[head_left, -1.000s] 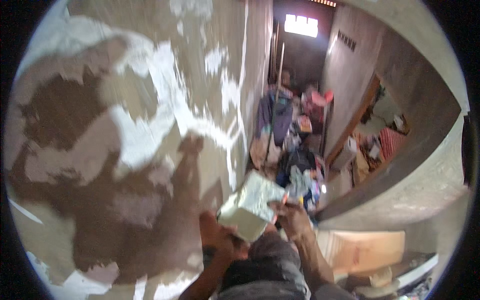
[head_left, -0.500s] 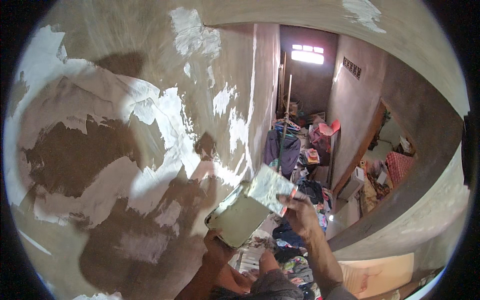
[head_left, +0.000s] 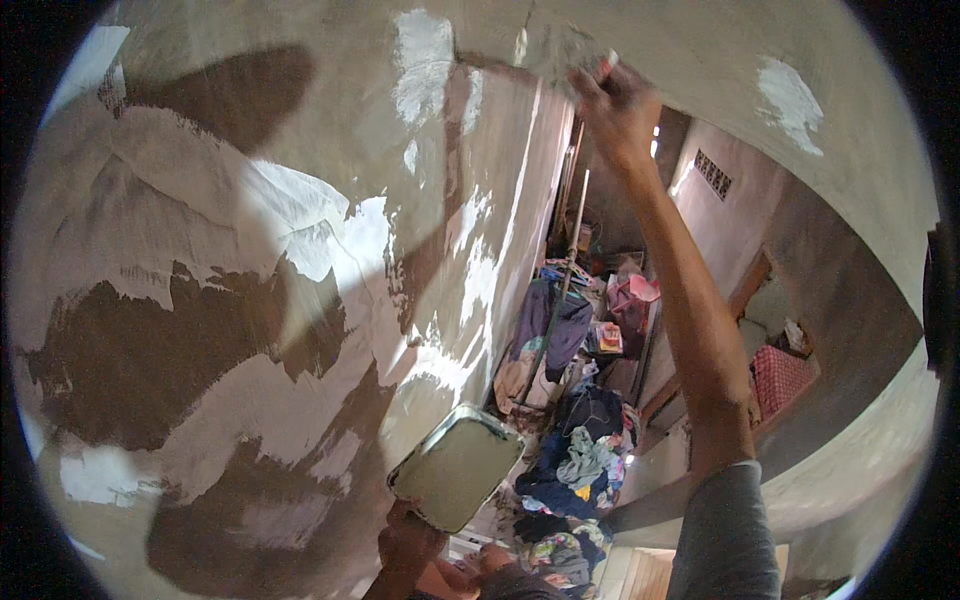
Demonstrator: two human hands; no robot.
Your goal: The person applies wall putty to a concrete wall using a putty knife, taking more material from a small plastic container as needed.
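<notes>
My right hand (head_left: 622,105) is raised high at the top of the opening, closed on a flat putty scraper (head_left: 566,55). Its blade is smeared by motion and lies against or very close to the wall edge there. Low in front of me, my left hand (head_left: 408,535) grips a rectangular tray (head_left: 460,470) by its near left corner. The tray is tilted, its inside greenish-grey, with whitish putty smeared along the rim. The brown-grey wall (head_left: 200,360) beside it carries broad white and pale putty patches.
Beyond the opening, heaped clothes (head_left: 585,460) cover the floor, with dark trousers (head_left: 555,320) hanging by a pole (head_left: 575,230). A doorway (head_left: 775,330) at the right shows a red checked item. A curved wall edge (head_left: 870,270) borders the opening.
My right hand has swung up from beside the tray to the top of the opening, carrying the scraper. The tray in my left hand has dropped slightly and shifted left.
</notes>
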